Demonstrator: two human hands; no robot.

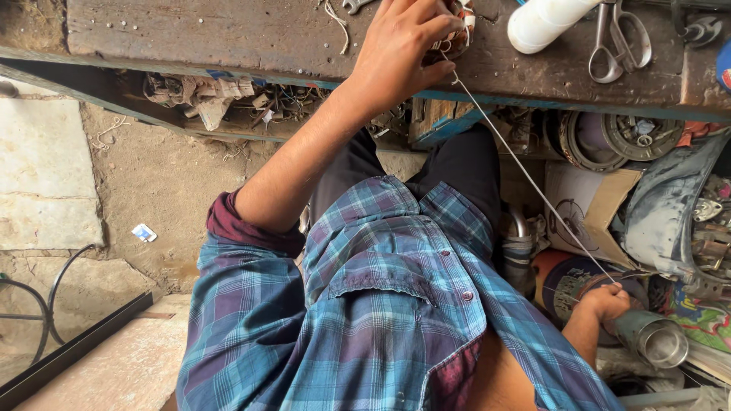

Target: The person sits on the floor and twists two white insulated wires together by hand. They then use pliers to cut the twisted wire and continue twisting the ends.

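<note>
In the head view, the left hand [400,49] is pressed on the tabletop [228,34], its fingers curled around a wound coil [457,30] that is mostly hidden beneath them. A thin wire [533,183] is stretched taut from that coil down to the right hand [605,301], which is closed in a fist around the wire's end, well apart from the left hand and below the tabletop edge. Just right of the left hand, a white tube [544,21] and scissors [618,42] are laid on the tabletop. A metal can [655,339] is seen just beside the right hand.
</note>
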